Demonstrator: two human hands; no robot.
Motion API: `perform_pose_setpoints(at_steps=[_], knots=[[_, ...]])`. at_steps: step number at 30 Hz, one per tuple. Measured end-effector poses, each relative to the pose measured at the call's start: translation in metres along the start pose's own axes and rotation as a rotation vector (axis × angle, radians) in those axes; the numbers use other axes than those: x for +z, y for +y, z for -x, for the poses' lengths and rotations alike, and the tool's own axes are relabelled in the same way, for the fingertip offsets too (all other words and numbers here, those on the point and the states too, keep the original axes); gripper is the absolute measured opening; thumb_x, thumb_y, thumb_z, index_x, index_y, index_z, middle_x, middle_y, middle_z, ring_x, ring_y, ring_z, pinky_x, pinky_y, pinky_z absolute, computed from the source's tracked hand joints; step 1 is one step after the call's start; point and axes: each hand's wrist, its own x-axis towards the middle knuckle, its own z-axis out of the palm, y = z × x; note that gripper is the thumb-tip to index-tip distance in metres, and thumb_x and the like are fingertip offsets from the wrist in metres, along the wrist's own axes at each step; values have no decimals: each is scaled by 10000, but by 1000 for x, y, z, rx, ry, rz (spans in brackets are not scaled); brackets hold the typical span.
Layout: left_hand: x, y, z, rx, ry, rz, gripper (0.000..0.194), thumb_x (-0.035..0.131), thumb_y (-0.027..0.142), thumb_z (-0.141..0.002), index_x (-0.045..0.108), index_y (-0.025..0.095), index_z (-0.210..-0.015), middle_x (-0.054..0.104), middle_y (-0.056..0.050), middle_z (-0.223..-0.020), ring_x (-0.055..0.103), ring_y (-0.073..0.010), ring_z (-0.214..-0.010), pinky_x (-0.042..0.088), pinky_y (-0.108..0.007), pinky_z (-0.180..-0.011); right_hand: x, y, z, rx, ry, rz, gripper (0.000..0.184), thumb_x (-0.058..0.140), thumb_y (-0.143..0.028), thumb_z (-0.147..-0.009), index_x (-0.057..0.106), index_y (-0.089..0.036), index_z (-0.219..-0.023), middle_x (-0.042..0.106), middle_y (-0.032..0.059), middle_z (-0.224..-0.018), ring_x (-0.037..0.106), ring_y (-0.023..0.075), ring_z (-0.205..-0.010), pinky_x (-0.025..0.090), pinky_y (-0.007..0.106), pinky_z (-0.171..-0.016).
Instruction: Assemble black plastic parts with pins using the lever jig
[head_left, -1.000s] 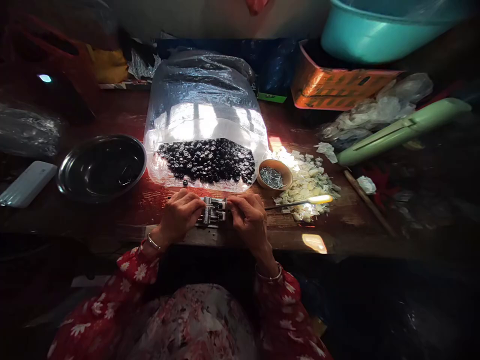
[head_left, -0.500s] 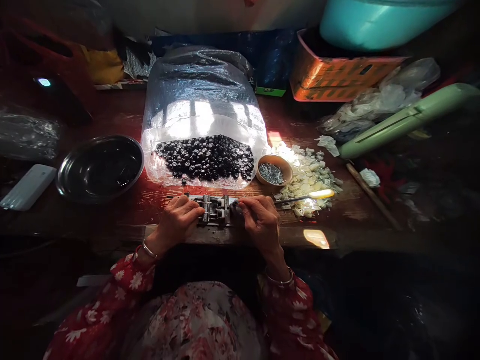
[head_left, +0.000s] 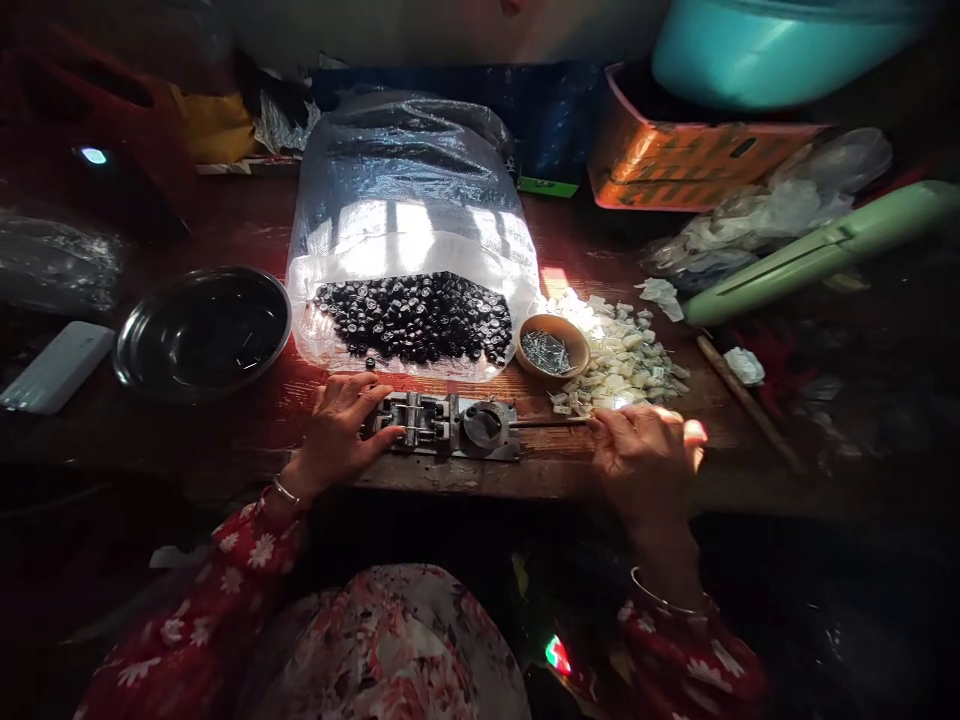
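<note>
Rightward from the metal device (head_left: 454, 426), my right hand (head_left: 646, 450) has moved, now closed round its lever (head_left: 551, 423). My left hand (head_left: 337, 430) touches the metal device's left end, thumb and fingers parted. It lies on the desk (head_left: 255, 215), near the black caps (head_left: 420, 320).

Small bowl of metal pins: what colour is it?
The bowl is light brown; best seen in head view.
</note>
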Motion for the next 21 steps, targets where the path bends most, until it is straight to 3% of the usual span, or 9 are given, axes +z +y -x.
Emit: perform_pose_setpoints(at_steps=[5, 9, 12, 16, 21], knots=[[7, -9, 8, 37, -29, -62, 637, 665, 670, -948, 608, 276, -1446, 627, -136, -1480, 526, -372, -1367, 344, -539, -1125, -31, 1, 47, -47, -117, -77, 327, 498, -431, -1040, 781, -280, -977, 766, 114, -925, 624, 341, -927, 456, 464, -814], [11, -12, 11, 66, -40, -108, 708, 587, 725, -965, 562, 270, -1508, 624, -151, -1502, 530, -378, -1380, 302, -540, -1132, -52, -4, 78, 7, -414, -565, 285, 575, -485, -997, 805, -317, -976, 810, 72, -940, 735, 291, -821, 559, 412, -734], [11, -14, 11, 97, -43, -135, 748, 523, 769, -966, 557, 261, -1515, 618, -164, -1511, 533, -382, -1381, 276, -551, -1147, -66, -9, 80, 141, -680, -856, 305, 598, -493, -981, 818, -327, -1113, 823, 56, -966, 770, 281, -800, 609, 390, -724], [11, -16, 10, 136, -74, -170, 783, 435, 780, -985, 538, 217, -1518, 589, -198, -1535, 523, -391, -1394, 261, -568, -1157, -77, -7, 59, 333, -1001, -1034, 403, 625, -552, -964, 824, -285, -1191, 713, 28, -696, 638, 213, -571, 540, 328, -559], [14, -16, 8, 162, -104, -198, 818, 364, 786, -992, 524, 169, -1505, 549, -233, -1565, 503, -397, -1421, 238, -596, -1189, -71, -11, 56, 492, -1169, -1210, 474, 672, -665, -900, 840, -274, -1112, 513, -12, -554, 431, 148, -448, 375, 270, -407]])
